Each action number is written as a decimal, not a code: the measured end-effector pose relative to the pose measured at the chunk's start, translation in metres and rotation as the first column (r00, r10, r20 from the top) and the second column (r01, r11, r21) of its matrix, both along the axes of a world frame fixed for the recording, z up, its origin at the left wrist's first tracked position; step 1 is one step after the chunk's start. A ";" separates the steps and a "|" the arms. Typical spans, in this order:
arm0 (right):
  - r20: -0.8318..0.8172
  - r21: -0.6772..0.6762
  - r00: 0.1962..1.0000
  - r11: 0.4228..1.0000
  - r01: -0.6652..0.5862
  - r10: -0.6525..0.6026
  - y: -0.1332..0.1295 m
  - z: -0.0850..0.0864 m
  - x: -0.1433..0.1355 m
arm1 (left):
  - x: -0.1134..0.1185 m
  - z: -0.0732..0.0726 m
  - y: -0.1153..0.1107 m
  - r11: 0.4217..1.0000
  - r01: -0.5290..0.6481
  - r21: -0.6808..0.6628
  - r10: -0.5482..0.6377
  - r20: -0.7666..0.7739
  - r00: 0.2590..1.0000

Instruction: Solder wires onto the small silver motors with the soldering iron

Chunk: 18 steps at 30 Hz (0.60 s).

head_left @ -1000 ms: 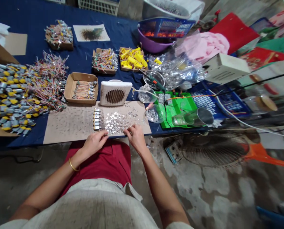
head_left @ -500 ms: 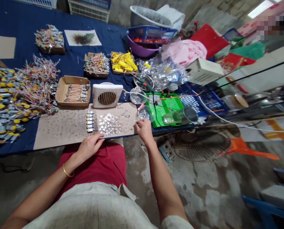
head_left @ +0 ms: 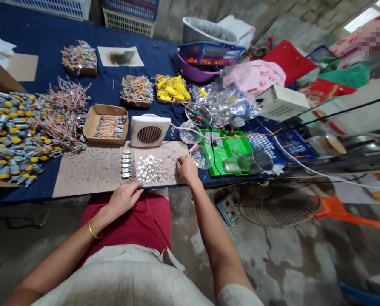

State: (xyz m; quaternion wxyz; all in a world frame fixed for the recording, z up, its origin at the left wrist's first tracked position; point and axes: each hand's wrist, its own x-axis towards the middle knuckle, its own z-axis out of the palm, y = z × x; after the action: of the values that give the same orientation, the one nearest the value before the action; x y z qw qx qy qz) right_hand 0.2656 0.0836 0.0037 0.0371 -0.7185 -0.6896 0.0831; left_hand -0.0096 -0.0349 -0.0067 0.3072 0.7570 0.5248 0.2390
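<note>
While the left forearm slants in from the lower left, a gold bangle (head_left: 93, 231) at its wrist, the left hand (head_left: 124, 198) lies back-up at the front edge of the cardboard sheet (head_left: 84, 174), fingers loosely bent and pointing right, just below a short row of small motors (head_left: 125, 165). The right arm reaches up and leans left, bent at the elbow; its right hand (head_left: 187, 169) is over the sheet's right end, wrist bent, thumb and fingers drawn close together beside the loose metal pieces (head_left: 153, 169), which lie scattered on the sheet between the two hands. A clear bowl (head_left: 208, 154) of small parts stands just right of it. Whether either hand pinches a piece I cannot tell: the tips are too small and partly hidden by the hands themselves. Both upper arms are cut off below, the box (head_left: 0, 75) of motors is cropped at the left, and the far right is blurred
</note>
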 end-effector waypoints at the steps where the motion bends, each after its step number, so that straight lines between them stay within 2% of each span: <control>1: 0.004 -0.006 1.000 1.000 0.001 -0.001 0.002 -0.001 0.000 | -0.001 -0.002 0.000 1.000 0.002 -0.003 -0.002 -0.001 1.000; 4: 0.008 -0.013 1.000 1.000 0.000 0.001 0.006 -0.003 0.000 | -0.003 -0.004 0.001 1.000 0.013 -0.017 -0.013 -0.003 1.000; 7: 0.001 -0.003 1.000 1.000 -0.017 0.017 0.004 0.003 0.000 | 0.000 0.002 0.004 0.999 0.005 -0.043 -0.004 0.021 1.000; 11: -0.036 0.044 0.993 0.993 -0.108 0.110 -0.027 0.023 -0.013 | 0.014 0.017 0.014 0.981 -0.030 -0.190 0.071 0.214 0.974; 12: -0.056 0.066 0.986 0.986 -0.153 0.157 -0.040 0.029 -0.020 | 0.019 0.021 0.017 0.966 -0.031 -0.258 0.107 0.284 0.953; 15: -0.084 0.203 0.915 0.906 -0.371 0.394 -0.081 0.040 -0.041 | 0.033 0.028 0.026 0.877 0.030 -0.479 0.215 0.447 0.868; 18: -0.061 0.232 0.877 0.861 -0.453 0.477 -0.106 0.044 -0.056 | 0.041 0.028 0.028 0.779 0.125 -0.615 0.290 0.530 0.797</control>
State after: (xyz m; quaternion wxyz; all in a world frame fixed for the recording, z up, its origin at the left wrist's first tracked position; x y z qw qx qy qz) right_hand 0.2096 -0.0227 0.0482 0.1320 -0.5165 -0.8441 0.0580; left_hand 0.0310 -0.0072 0.0216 0.6765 0.4721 0.4836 0.2925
